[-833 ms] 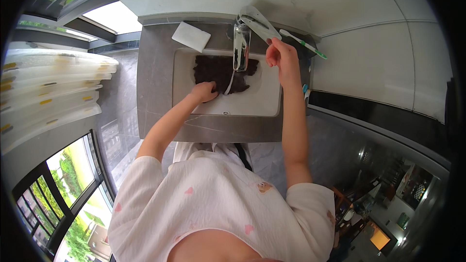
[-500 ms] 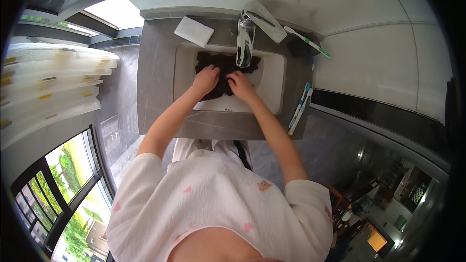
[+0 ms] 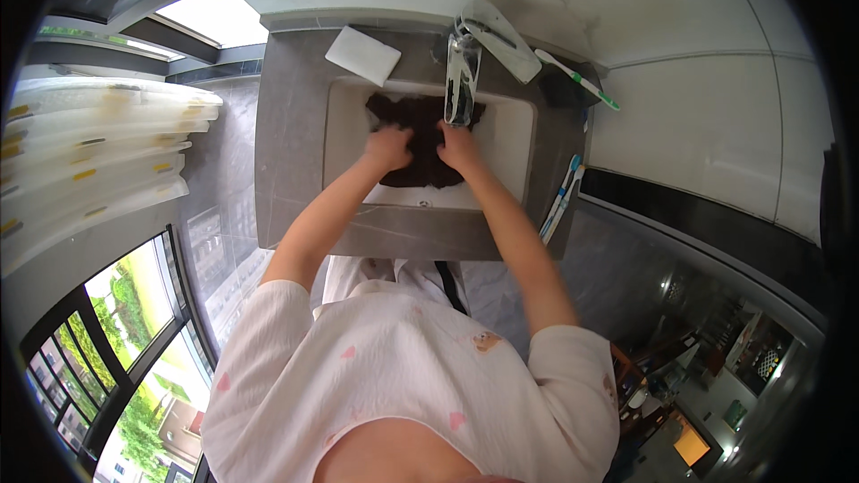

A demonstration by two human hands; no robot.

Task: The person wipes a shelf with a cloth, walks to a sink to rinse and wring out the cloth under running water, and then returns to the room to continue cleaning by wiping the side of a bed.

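Note:
A dark brown cloth [image 3: 422, 165], bunched and wet-looking, lies spread in the white sink [image 3: 519, 161]. My left hand [image 3: 388, 148] is closed on the cloth's left part, slightly smeared by motion, its fingertips partly sunk in the folds. My right hand [image 3: 459, 148] grips the right part, just below the end of the faucet [image 3: 462, 80]; its fingers are curled and partly hidden. The two hands are a short gap apart, with cloth between them.
A white rectangular block or pad [image 3: 363, 55] lies on the grey counter [image 3: 291, 143] behind the sink's left side. At the back right are the faucet's flat lever [image 3: 501, 40] and a green-and-white toothbrush [image 3: 580, 80]. More toothbrushes [image 3: 561, 200] lie along the right edge.
My left hand has moved slightly nearer and its fingers have curled in. My right hand has shifted right and a little away from me, under the faucet. The cloth's folds have changed shape.

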